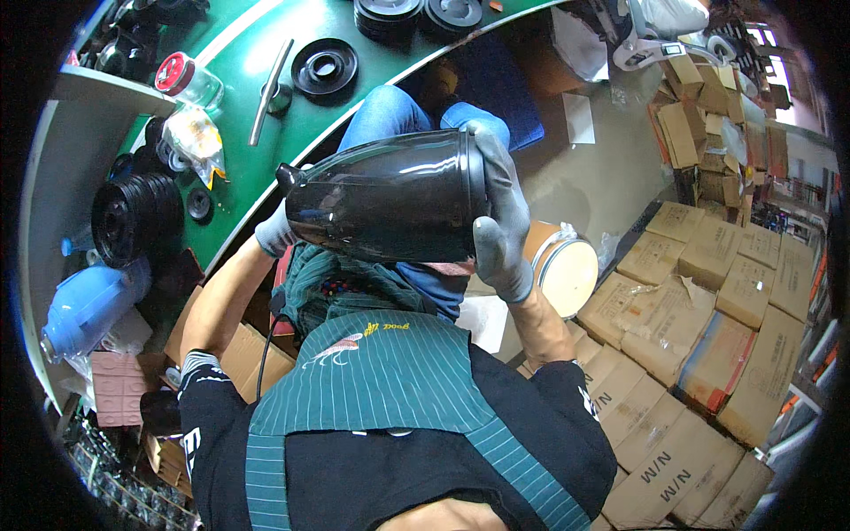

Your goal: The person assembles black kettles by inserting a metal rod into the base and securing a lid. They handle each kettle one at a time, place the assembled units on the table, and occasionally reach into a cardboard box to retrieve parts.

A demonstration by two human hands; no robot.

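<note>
Vessel (390, 199) ctr, tbl (252, 168) L, boxes (666, 305) R

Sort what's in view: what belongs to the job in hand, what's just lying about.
In the job:
- black vessel
- right hand, gripping its wide end
- left hand, at the narrow end, mostly hidden
- perhaps black discs, matching in colour

Apparently lying about:
- metal rod
- red-lidded jar
- cartons

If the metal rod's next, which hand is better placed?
Left hand, likely: at the narrow end of the black vessel, it's nearer the metal rod, though partly hidden. The right hand grips the wide end, farther off.
</note>
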